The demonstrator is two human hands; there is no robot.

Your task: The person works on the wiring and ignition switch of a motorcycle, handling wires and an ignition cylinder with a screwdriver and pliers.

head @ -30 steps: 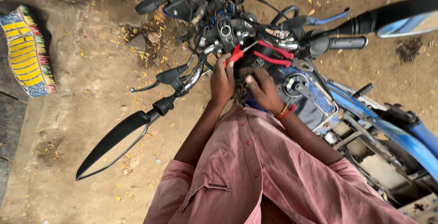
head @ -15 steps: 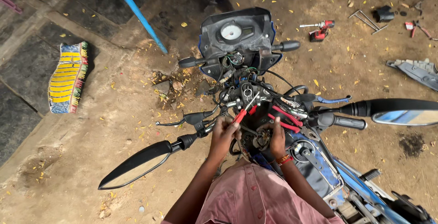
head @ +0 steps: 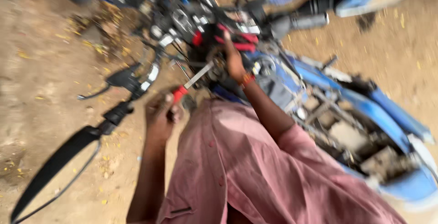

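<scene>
A red-handled screwdriver [head: 189,83] angles up toward the motorcycle's handlebar [head: 237,21] wiring, its handle gripped in the closed left hand [head: 159,114]. The right hand [head: 233,60] rests just beyond the tip, fingers curled among red wires [head: 237,39]; the picture is blurred.

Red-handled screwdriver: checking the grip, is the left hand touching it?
Touching. The head view shows the left hand closed round the red-handled screwdriver, its metal shaft pointing toward the blue motorcycle.

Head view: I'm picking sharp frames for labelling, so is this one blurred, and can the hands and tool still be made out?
Head view: motion blur smears everything, worst on the motorcycle; left hand gripping the red-handled screwdriver and right hand stay readable; soft daylight, no glare.
</scene>
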